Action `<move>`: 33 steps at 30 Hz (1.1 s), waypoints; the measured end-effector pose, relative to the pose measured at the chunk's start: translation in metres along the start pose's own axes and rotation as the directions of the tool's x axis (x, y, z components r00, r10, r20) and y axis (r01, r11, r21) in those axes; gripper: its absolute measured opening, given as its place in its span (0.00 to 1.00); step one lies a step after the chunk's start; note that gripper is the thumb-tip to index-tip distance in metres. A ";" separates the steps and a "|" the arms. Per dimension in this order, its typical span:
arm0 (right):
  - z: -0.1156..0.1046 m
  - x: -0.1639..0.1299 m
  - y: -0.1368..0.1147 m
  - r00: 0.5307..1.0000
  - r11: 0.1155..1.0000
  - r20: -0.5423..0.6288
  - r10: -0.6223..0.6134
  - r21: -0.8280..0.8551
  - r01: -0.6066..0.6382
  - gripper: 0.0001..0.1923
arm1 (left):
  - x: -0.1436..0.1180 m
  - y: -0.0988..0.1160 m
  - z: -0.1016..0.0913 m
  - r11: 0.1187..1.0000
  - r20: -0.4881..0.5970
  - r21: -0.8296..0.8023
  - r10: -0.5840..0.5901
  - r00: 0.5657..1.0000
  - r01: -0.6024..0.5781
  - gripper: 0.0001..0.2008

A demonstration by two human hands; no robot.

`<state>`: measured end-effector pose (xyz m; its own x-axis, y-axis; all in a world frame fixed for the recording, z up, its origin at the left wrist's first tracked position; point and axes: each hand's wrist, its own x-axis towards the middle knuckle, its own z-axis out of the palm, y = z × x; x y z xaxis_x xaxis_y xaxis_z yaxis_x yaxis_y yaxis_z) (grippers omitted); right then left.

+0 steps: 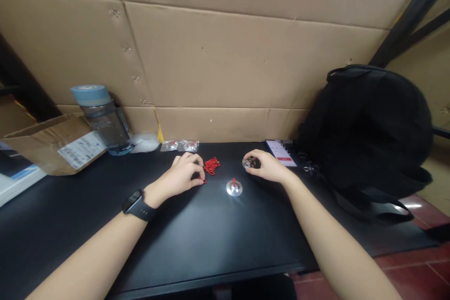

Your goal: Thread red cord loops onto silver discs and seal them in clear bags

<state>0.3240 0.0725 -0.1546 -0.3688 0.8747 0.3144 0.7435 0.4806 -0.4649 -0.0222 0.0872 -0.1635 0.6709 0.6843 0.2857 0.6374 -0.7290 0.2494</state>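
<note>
Left hand (184, 173), fingers curled, pinches one end of the red cords (211, 165) lying toward the desk's (87, 215) back edge; right hand (265, 165) is closed around a small shiny metal disc (249, 163). Second metal disc (234, 188), red cord knotted at its centre, lies between them. Cords: light, limp, best pinched; discs: hard, likely slippery, taken by the rim.

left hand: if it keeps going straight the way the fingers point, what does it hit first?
The left hand points up and right across the black table. First in that line is the red cord pile, which its fingertips already seem to touch at the near end. Beyond lies bare tabletop, then the cardboard wall; depth is unclear.
</note>
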 end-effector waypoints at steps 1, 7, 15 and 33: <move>0.002 0.000 0.000 1.000 1.000 0.004 0.006 0.007 -0.006 0.16 | 0.000 0.001 0.000 1.000 -0.005 -0.004 0.004 1.000 -0.004 0.04; 0.006 0.001 0.004 0.999 1.000 -0.021 0.028 -0.011 -0.028 0.18 | 0.000 -0.001 0.004 0.999 0.018 -0.024 0.027 0.999 -0.027 0.04; 0.004 0.001 0.006 0.995 0.994 0.014 0.100 0.051 -0.100 0.14 | -0.001 0.003 0.008 1.000 0.029 0.011 0.007 1.000 -0.008 0.03; 0.002 0.003 0.003 0.991 0.987 -0.042 0.127 0.100 -0.123 0.14 | 0.000 0.012 0.011 0.994 -0.096 0.096 0.065 0.993 -0.055 0.06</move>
<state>0.3241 0.0767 -0.1569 -0.2473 0.9254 0.2871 0.7238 0.3734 -0.5802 -0.0106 0.0781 -0.1702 0.6713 0.6312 0.3885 0.6329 -0.7609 0.1427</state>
